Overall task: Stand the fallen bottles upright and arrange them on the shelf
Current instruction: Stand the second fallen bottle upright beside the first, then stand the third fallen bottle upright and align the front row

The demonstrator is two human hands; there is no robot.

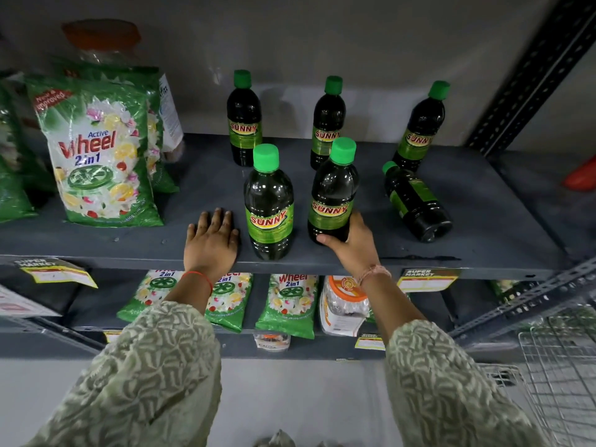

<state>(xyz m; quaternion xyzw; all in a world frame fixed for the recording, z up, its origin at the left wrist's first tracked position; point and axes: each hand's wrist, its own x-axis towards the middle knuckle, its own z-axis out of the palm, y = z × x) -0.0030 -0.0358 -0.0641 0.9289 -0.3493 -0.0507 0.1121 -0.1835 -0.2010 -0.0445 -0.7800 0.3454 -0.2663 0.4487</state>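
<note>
Several dark Sunny bottles with green caps stand on the grey shelf [483,195]. Three stand upright in the back row: left [244,121], middle [325,124], right [421,127]. Two stand upright in front: one [269,204] near the shelf edge, and another [333,195] with my right hand [353,243] wrapped around its base. One bottle [416,203] lies on its side at the right, its cap toward the back wall. My left hand [211,241] rests flat on the shelf, fingers apart, just left of the front left bottle, holding nothing.
Green Wheel detergent bags [100,153] stand on the shelf's left side. More bags [285,304] and a plastic jar [343,304] fill the shelf below. A metal upright [529,75] bounds the right side. A wire basket [561,366] sits at lower right.
</note>
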